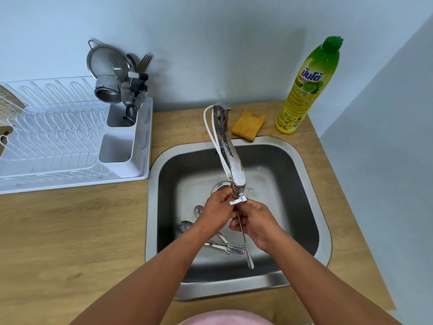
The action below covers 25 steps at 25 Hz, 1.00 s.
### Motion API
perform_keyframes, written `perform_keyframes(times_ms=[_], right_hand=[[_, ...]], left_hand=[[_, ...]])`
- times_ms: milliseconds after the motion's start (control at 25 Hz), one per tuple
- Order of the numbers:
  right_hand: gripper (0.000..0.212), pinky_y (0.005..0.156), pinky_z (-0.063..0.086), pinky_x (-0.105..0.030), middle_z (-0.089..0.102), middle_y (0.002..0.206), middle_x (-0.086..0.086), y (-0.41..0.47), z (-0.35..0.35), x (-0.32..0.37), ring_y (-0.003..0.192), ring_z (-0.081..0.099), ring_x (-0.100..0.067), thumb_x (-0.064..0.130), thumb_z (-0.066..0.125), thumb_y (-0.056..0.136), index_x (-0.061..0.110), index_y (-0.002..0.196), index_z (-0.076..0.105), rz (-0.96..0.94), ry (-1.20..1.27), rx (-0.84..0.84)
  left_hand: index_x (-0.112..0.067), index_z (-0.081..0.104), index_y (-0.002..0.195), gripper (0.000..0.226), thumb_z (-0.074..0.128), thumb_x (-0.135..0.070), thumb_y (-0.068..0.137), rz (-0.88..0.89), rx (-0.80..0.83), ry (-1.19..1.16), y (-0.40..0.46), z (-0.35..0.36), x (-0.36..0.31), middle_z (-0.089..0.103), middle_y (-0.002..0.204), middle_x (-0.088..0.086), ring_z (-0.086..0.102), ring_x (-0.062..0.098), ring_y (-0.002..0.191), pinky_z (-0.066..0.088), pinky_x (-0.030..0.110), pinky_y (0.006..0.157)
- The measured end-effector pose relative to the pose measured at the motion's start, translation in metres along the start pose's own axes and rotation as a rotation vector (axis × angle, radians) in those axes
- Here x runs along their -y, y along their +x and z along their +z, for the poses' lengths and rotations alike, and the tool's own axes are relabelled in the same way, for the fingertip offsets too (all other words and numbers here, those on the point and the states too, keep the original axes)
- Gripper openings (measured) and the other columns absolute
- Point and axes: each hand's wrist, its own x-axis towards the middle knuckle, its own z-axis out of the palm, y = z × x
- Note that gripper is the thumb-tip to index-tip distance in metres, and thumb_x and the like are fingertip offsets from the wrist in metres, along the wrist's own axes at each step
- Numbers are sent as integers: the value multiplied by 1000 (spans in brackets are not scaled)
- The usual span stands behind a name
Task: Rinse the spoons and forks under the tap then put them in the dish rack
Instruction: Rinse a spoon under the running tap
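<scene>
Over the steel sink (304, 174), both my hands meet just under the tap's spout (236, 170). My right hand (255, 225) grips a long metal utensil (247, 250) whose handle points toward me; its head is hidden between my hands. My left hand (218, 208) is closed on the hidden upper end. Several spoons (186, 225) and other cutlery (226, 246) lie on the sink floor below my left wrist. The white dish rack (70, 141) stands on the left counter, with forks and spoons (134, 102) upright in its cutlery cup.
A metal strainer (106, 59) and a steel cup (106, 90) rest in the rack's far corner. A yellow sponge (248, 124) and a green dish soap bottle (309, 85) sit behind the sink. The wooden counter (70, 226) runs to the left.
</scene>
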Motion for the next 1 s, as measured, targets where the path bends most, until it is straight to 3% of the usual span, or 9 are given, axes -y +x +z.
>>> perform_keyframes(times_ms=[160, 240, 320, 400, 520, 680, 760, 880, 1000], right_hand=[[13, 59, 57, -30, 73, 72, -7, 5, 1, -8, 56, 67, -16, 5, 58, 96, 6, 96, 71, 17, 156, 26], [11, 61, 55, -31, 72, 74, -8, 5, 0, -12, 57, 65, -17, 10, 62, 96, 7, 97, 72, 24, 106, 28], [15, 60, 52, -31, 70, 72, -8, 3, 0, -17, 54, 60, -18, 17, 63, 97, 7, 95, 74, 29, 57, 29], [20, 59, 52, -29, 70, 72, -9, 3, 0, -19, 55, 61, -18, 19, 60, 99, 7, 94, 75, 14, 64, 15], [16, 69, 53, -30, 76, 82, -7, 4, -3, -15, 71, 70, -19, 14, 59, 99, 12, 96, 74, -21, 49, -13], [13, 74, 57, -34, 79, 86, -11, 6, -2, -13, 76, 74, -23, 13, 67, 94, 15, 88, 78, -48, -27, 4], [14, 74, 59, -34, 79, 86, -14, 7, -3, -13, 74, 74, -23, 12, 68, 93, 15, 84, 79, -60, -13, -2], [8, 74, 59, -32, 79, 90, -13, 4, -9, -16, 75, 75, -22, 10, 68, 93, 11, 95, 76, -82, -39, 43], [11, 69, 60, -30, 79, 91, -15, -1, -10, -20, 76, 76, -24, 13, 67, 94, 10, 98, 76, -85, -70, 65]], left_hand=[[-9, 81, 95, 11, 71, -11, 91, 26, -84, -17, -4, -11, 6, 78, 86, 18, 66, 15, 76, 55, 33, 75], [-12, 83, 82, 7, 77, -12, 86, 43, -171, 4, -5, -15, 8, 74, 66, 6, 61, 8, 63, 52, 25, 65], [-9, 80, 75, 14, 78, -17, 86, 66, -219, 27, -7, -17, 8, 67, 59, -3, 58, 5, 58, 46, 20, 59], [-11, 81, 80, 15, 71, -15, 91, 90, -148, 42, -10, -18, 4, 73, 66, -2, 67, 7, 63, 51, 23, 65], [-18, 83, 88, 20, 68, -5, 92, 110, -61, 69, -14, -16, 0, 81, 81, 0, 76, 13, 76, 59, 26, 72], [-22, 81, 76, 17, 77, -7, 85, 82, -214, 4, -10, -13, -1, 76, 64, -8, 68, 3, 57, 53, 19, 57], [-23, 82, 78, 15, 75, -16, 88, 112, -276, 6, -6, -15, -1, 79, 69, -1, 65, 4, 61, 52, 19, 59], [-15, 82, 90, 17, 66, -15, 95, 124, -231, -57, -3, -17, -3, 78, 79, 13, 64, 17, 68, 54, 31, 69], [-8, 80, 99, 18, 66, 0, 92, 117, -130, -117, -4, -14, -3, 77, 79, 4, 65, 15, 66, 55, 28, 66]])
